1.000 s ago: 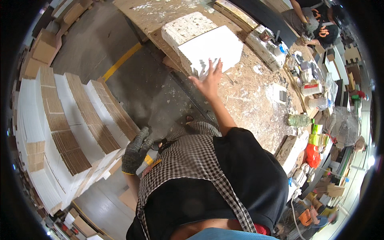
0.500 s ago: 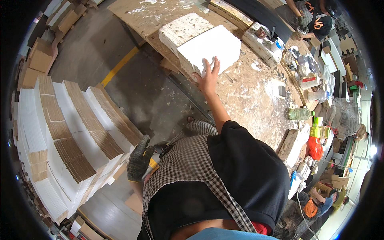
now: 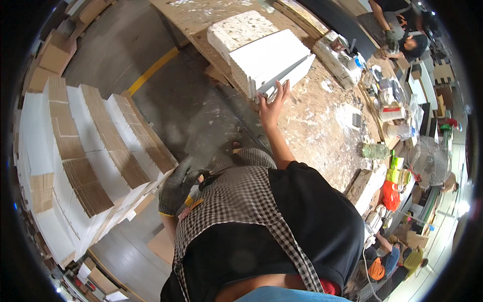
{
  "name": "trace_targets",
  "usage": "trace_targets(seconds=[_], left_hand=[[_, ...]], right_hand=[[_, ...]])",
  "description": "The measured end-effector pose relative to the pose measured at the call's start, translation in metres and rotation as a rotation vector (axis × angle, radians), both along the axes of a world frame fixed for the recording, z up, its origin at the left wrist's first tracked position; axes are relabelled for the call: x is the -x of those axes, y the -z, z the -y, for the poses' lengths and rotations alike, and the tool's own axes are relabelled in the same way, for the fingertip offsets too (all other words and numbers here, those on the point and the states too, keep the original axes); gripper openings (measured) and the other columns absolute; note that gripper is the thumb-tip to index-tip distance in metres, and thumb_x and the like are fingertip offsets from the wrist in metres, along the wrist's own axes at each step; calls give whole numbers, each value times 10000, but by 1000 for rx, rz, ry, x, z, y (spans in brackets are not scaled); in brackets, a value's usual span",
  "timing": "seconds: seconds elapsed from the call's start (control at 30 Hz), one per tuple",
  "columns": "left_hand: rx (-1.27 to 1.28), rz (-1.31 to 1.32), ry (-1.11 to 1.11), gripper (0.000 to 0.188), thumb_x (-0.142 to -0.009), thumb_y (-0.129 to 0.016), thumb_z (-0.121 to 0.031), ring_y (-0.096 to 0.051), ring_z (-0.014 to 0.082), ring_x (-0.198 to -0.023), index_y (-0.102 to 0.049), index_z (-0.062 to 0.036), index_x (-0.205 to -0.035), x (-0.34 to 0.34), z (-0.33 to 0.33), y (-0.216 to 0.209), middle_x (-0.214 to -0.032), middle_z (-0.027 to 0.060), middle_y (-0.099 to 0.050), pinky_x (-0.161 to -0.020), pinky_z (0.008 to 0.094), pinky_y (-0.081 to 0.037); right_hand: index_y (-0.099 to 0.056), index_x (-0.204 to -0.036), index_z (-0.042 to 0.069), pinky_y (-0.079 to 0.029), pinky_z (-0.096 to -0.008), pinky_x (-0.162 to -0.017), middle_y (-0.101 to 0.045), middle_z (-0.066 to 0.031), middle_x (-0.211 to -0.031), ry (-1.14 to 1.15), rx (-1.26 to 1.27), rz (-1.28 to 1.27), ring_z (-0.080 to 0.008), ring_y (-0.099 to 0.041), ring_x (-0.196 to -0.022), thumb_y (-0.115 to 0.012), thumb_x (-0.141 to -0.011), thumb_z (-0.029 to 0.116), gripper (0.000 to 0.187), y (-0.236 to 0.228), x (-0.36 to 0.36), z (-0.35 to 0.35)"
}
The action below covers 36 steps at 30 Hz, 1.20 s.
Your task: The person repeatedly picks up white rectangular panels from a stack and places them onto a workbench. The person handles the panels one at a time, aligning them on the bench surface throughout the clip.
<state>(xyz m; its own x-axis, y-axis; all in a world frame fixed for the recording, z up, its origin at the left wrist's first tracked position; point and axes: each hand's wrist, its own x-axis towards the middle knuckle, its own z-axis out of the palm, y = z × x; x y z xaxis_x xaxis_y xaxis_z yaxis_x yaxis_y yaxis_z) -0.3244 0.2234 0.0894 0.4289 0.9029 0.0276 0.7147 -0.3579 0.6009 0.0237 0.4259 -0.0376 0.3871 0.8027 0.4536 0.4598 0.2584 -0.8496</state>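
A stack of white boards (image 3: 269,53) lies on the stained worktable (image 3: 322,136), against a paint-spattered white block (image 3: 239,32). At the stack's near right side, a white board (image 3: 294,73) stands tilted away from the others, with a dark gap between. My bare right hand (image 3: 274,104) is at its lower edge, fingers spread along it and thumb at the near corner, gripping it. My left hand (image 3: 176,189), in a dark grey knit glove, hangs beside my checked apron (image 3: 236,196). Its fingers are apart and I see nothing held in them.
Tall stacks of white and brown boards (image 3: 95,156) stand on the floor at left. A long spattered block (image 3: 337,58), a green bottle (image 3: 375,150) and a red bag (image 3: 390,195) line the table's right side. A co-worker's gloved hand (image 3: 393,38) shows at far right.
My right hand has moved from lying flat on the stack to its near right edge, and a board there now tilts up. My left hand has turned inward toward the apron.
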Motion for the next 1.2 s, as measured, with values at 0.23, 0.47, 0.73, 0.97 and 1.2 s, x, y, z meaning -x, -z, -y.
trace_targets(seconds=[0.23, 0.47, 0.73, 0.97, 1.2], left_hand=[[138, 295, -237, 506, -947, -627, -224, -619, 341, -1201, -558, -87, -1429, 9, 22, 19, -1368, 172, -606, -1014, 392, -508], [395, 116, -320, 644, -916, -656, -394, -542, 359, -1317, -514, -114, -1478, 13, 16, -10, -1441, 175, -563, -1112, 428, -424], [348, 146, -486, 593, -1012, -557, -485, -580, 332, -1294, -482, -182, -1516, 42, 33, -23, -1455, 147, -574, -1083, 426, -444], [381, 447, -602, 617, -1017, -603, -387, -522, 308, -1361, -442, -87, -1531, 112, 69, -45, -1518, 167, -507, -1132, 422, -415], [241, 618, -782, 597, -1030, -594, -355, -542, 273, -1338, -440, -46, -1517, 210, 141, -74, -1507, 186, -507, -1112, 378, -443]], right_hand=[[-100, -1571, 3, -498, -476, -999, -494, -175, -1395, -25, 226, 5, -355, -580, -1141, -611, -945, 20, 808, 10, 28, -24], [-520, -1283, 10, -473, -537, -1080, -405, -274, -1493, 134, -103, 246, -457, -430, -1388, -734, -917, 75, 429, 19, 25, -41], [-462, -1401, 53, -464, -645, -970, -338, -335, -1467, 139, 7, 279, -531, -349, -1358, -773, -904, 401, 682, 0, 19, -30], [-405, -1472, -12, -407, -551, -1137, -292, -277, -1561, -170, -136, 243, -418, -382, -1417, -581, -1043, 275, 545, -121, 156, -25], [-437, -1401, -39, -299, -497, -1175, -268, -237, -1572, -943, -391, 54, -388, -295, -1457, -698, -956, 155, 551, -202, 441, 38]])
